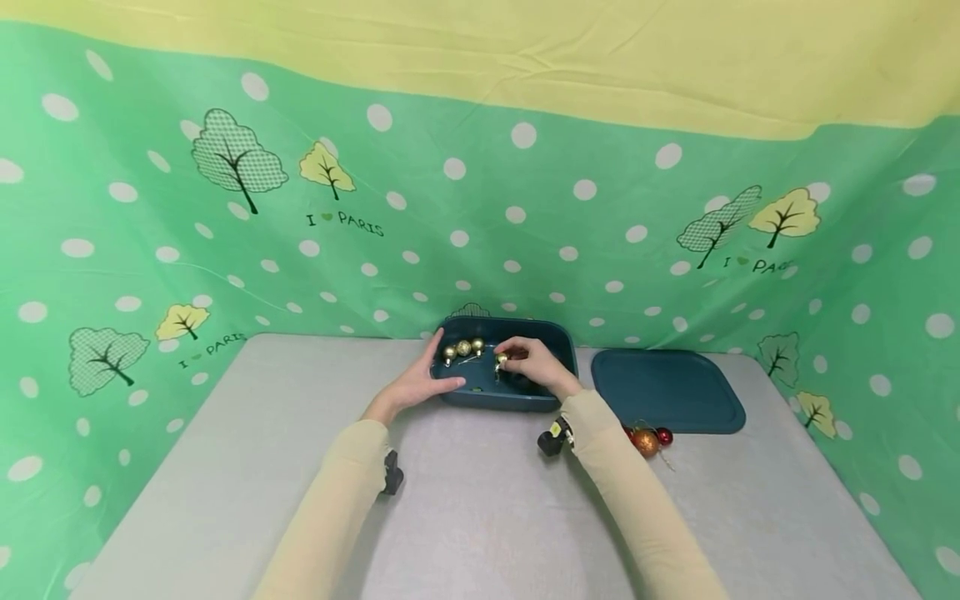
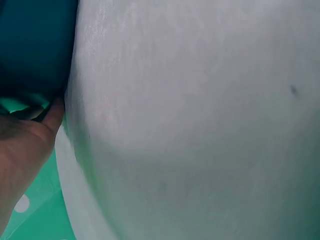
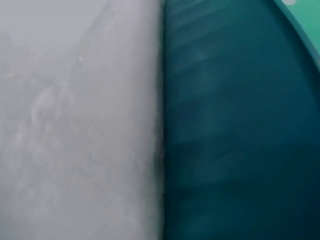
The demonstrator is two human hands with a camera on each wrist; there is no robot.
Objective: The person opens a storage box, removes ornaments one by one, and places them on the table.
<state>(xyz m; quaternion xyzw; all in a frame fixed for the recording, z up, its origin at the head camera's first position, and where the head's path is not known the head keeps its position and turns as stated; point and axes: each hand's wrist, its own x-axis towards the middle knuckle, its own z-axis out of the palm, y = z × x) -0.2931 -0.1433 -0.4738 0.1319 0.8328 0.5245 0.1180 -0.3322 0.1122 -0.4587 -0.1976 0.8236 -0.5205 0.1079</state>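
Observation:
A dark teal bin (image 1: 498, 402) stands near the back of the table. Inside, several small gold baubles (image 1: 464, 347) sit along its left and back part, beside a thin stick-like piece (image 1: 470, 359). At the bin's left end is my left hand (image 1: 412, 385), thumb and fingers spread straight along its corner and touching it; the left wrist view shows the hand (image 2: 25, 145) against the bin (image 2: 35, 45). Over the bin's inside, my right hand (image 1: 532, 365) pinches a gold bauble (image 1: 502, 359) between fingertips. The right wrist view has only the bin's side (image 3: 235, 120), no fingers.
A flat dark teal lid (image 1: 667, 387) lies right of the bin. By its front edge are an orange bauble (image 1: 645, 442) and red ones (image 1: 664, 436), partly behind my right sleeve. A green patterned curtain (image 1: 480, 208) hangs behind the grey-white table (image 1: 480, 517).

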